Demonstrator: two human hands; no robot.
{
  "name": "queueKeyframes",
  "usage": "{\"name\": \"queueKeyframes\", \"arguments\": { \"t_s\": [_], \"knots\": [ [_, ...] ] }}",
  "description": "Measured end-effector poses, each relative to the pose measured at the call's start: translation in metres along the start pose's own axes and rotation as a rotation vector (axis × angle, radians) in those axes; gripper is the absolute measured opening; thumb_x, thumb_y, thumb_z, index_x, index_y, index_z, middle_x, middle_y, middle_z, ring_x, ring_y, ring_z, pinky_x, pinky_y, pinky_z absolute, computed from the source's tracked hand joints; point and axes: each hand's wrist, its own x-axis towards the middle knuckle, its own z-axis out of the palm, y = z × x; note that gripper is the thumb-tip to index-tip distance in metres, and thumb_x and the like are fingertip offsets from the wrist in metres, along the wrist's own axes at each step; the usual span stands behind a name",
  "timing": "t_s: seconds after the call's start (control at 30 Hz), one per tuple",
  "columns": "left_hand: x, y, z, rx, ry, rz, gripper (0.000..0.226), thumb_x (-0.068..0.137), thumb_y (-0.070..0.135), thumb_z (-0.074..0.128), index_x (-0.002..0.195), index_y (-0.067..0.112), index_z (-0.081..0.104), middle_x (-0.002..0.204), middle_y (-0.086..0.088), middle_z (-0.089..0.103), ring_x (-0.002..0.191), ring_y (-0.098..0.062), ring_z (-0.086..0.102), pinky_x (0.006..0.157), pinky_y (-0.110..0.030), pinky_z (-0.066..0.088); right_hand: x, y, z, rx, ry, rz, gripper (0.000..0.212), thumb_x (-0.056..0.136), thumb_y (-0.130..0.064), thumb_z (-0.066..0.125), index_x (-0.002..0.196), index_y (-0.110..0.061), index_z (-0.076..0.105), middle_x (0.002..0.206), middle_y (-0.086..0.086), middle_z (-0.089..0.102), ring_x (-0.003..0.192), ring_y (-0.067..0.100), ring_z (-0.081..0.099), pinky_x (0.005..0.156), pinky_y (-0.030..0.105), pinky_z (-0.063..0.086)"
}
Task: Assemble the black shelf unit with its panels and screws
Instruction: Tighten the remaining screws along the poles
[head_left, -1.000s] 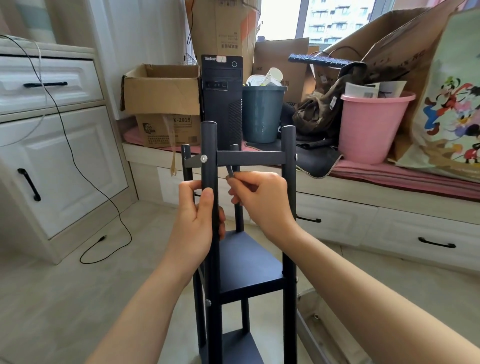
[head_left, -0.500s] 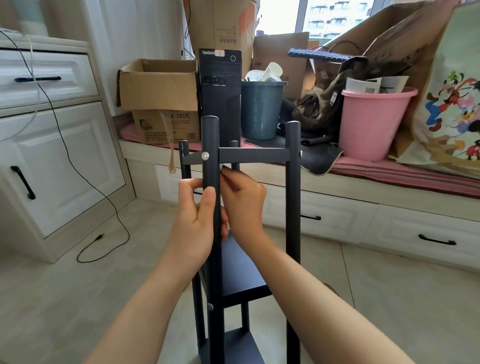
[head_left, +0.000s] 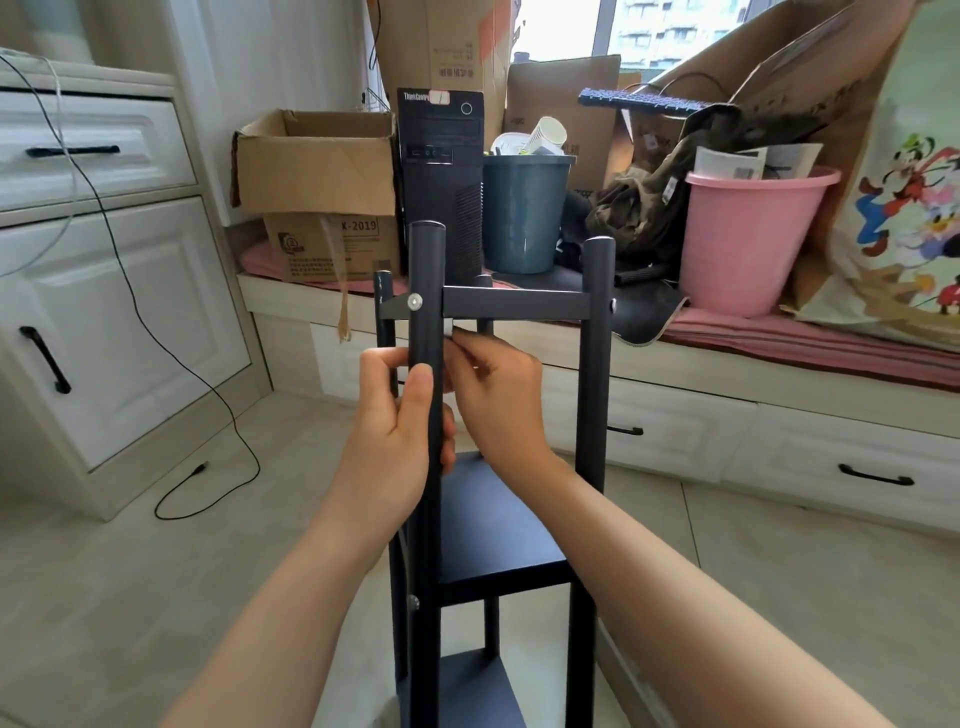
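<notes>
The black shelf unit (head_left: 592, 395) stands upright on the floor in front of me, with round posts, a top cross rail (head_left: 514, 306) and two fitted panels (head_left: 493, 525) lower down. A silver screw head (head_left: 414, 302) shows on the near left post at the rail joint. My left hand (head_left: 395, 441) grips that near left post just below the rail. My right hand (head_left: 493, 395) is behind the post, fingertips pinching a small pale part (head_left: 451, 332) right under the rail; what it is I cannot tell.
A window bench (head_left: 727, 364) with drawers runs behind the shelf, loaded with cardboard boxes (head_left: 317, 171), a black computer tower (head_left: 441, 187), a blue bin (head_left: 524, 213), a pink bucket (head_left: 748, 239) and bags. A white cabinet (head_left: 104, 291) stands left, with a cable (head_left: 208, 467) trailing on the tiled floor.
My right hand has moved left and up from the middle of the frame to the near left post, under the rail. My left hand keeps its grip on the post.
</notes>
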Motion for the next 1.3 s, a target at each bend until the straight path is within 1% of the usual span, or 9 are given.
{"name": "queueKeyframes", "arguments": {
  "t_s": [0.27, 0.43, 0.5, 0.6, 0.73, 0.93, 1.17, 1.23, 1.3],
  "knots": [
    [-0.004, 0.004, 0.003, -0.001, -0.001, -0.015, 0.009, 0.108, 0.033, 0.036, 0.103, 0.037, 0.042, 0.063, 0.004, 0.057, 0.053, -0.012, 0.053, 0.051, -0.021, 0.049, -0.005, -0.019, -0.037, -0.113, -0.089, -0.006, 0.022, 0.095, -0.011, 0.063, 0.076, -0.006, 0.073, 0.062, 0.003, 0.065, 0.061, 0.017, 0.058, 0.061, 0.028, 0.047],
    [-0.005, 0.002, 0.006, -0.006, -0.014, -0.027, 0.009, 0.107, 0.035, 0.037, 0.102, 0.039, 0.042, 0.064, 0.004, 0.058, 0.054, -0.012, 0.053, 0.052, -0.021, 0.049, 0.001, -0.026, -0.058, -0.249, -0.135, -0.037, 0.019, 0.094, -0.01, 0.065, 0.079, -0.006, 0.076, 0.052, -0.021, 0.046, 0.051, 0.002, 0.047, 0.058, 0.009, 0.034],
    [-0.005, 0.002, 0.006, -0.005, -0.012, -0.029, 0.01, 0.107, 0.035, 0.036, 0.101, 0.041, 0.042, 0.064, 0.004, 0.058, 0.054, -0.012, 0.053, 0.052, -0.021, 0.049, 0.003, -0.028, -0.062, -0.285, -0.147, -0.05, 0.018, 0.093, -0.01, 0.065, 0.08, -0.004, 0.077, 0.051, -0.02, 0.046, 0.051, 0.005, 0.047, 0.058, 0.008, 0.032],
    [-0.005, 0.003, 0.006, -0.004, 0.002, -0.028, 0.01, 0.107, 0.034, 0.036, 0.101, 0.039, 0.042, 0.063, 0.004, 0.058, 0.053, -0.012, 0.053, 0.05, -0.021, 0.048, 0.004, -0.031, -0.066, -0.318, -0.179, -0.056, 0.018, 0.093, -0.01, 0.065, 0.08, -0.003, 0.077, 0.053, -0.005, 0.055, 0.054, 0.016, 0.049, 0.058, 0.01, 0.033],
    [-0.005, 0.005, 0.004, 0.006, 0.017, -0.031, 0.008, 0.108, 0.033, 0.036, 0.102, 0.037, 0.042, 0.063, 0.001, 0.057, 0.053, -0.012, 0.053, 0.049, -0.021, 0.048, 0.002, -0.032, -0.066, -0.312, -0.209, -0.033, 0.018, 0.093, -0.01, 0.065, 0.081, -0.005, 0.078, 0.051, -0.013, 0.051, 0.05, 0.007, 0.048, 0.058, 0.008, 0.034],
    [-0.005, 0.005, 0.001, 0.023, 0.02, -0.042, 0.004, 0.108, 0.034, 0.035, 0.107, 0.034, 0.04, 0.066, 0.0, 0.057, 0.054, -0.013, 0.054, 0.051, -0.022, 0.049, -0.001, -0.029, -0.056, -0.304, -0.187, -0.086, 0.021, 0.095, -0.012, 0.064, 0.08, -0.003, 0.076, 0.064, 0.006, 0.069, 0.063, 0.023, 0.063, 0.067, 0.029, 0.047],
    [-0.002, 0.003, -0.003, 0.013, 0.016, -0.045, 0.006, 0.108, 0.034, 0.035, 0.105, 0.033, 0.04, 0.068, 0.0, 0.058, 0.056, -0.015, 0.054, 0.051, -0.022, 0.048, -0.005, -0.011, -0.032, -0.195, -0.056, -0.096, 0.021, 0.096, -0.011, 0.063, 0.083, -0.001, 0.075, 0.067, 0.011, 0.067, 0.063, 0.026, 0.062, 0.063, 0.041, 0.051],
    [-0.001, 0.002, -0.004, 0.016, 0.022, -0.042, 0.007, 0.108, 0.034, 0.035, 0.104, 0.033, 0.041, 0.068, -0.002, 0.058, 0.057, -0.017, 0.054, 0.052, -0.023, 0.048, -0.006, -0.007, -0.022, -0.151, -0.008, -0.101, 0.016, 0.095, -0.009, 0.064, 0.09, 0.0, 0.076, 0.073, 0.011, 0.071, 0.066, 0.024, 0.066, 0.066, 0.035, 0.056],
    [0.0, 0.002, -0.004, 0.018, 0.029, -0.04, 0.008, 0.108, 0.035, 0.035, 0.102, 0.033, 0.041, 0.067, -0.001, 0.058, 0.058, -0.018, 0.053, 0.051, -0.024, 0.048, -0.006, -0.006, -0.013, -0.132, 0.04, -0.126, 0.013, 0.093, -0.006, 0.066, 0.093, 0.001, 0.076, 0.075, 0.011, 0.072, 0.067, 0.022, 0.068, 0.068, 0.016, 0.054]
  ]
}}
